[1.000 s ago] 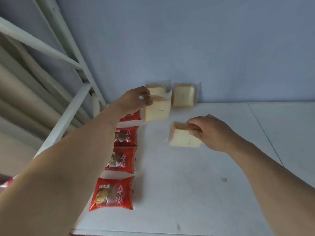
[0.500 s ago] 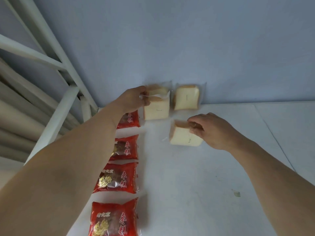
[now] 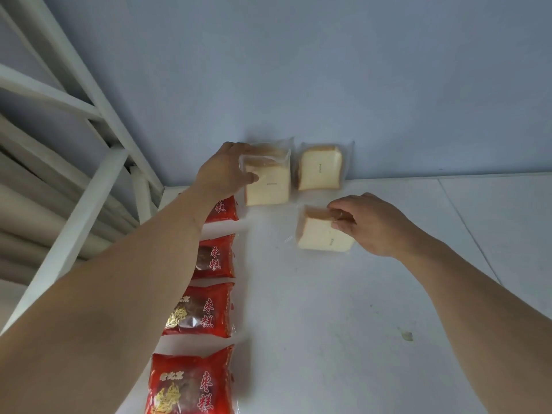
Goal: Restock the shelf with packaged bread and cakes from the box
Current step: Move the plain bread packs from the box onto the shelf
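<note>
Bread packs on white shelf (image 3: 343,309). Left hand (image 3: 222,174) grips front bread pack (image 3: 268,183) near back wall; another bread pack (image 3: 321,168) just beside. Right hand (image 3: 369,224) pinches third bread pack (image 3: 321,234), nearer. Red cake packets (image 3: 206,310) line the left edge.

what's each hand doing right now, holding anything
Left hand: closed on an upright clear-wrapped bread pack.
Right hand: closed on the bread pack lying on the shelf.

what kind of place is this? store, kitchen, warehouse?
Probably a shop or stockroom shelf: a white shelf board on a white metal frame, red cake packets lined in a column, and wrapped bread slices stood against the back wall.
</note>
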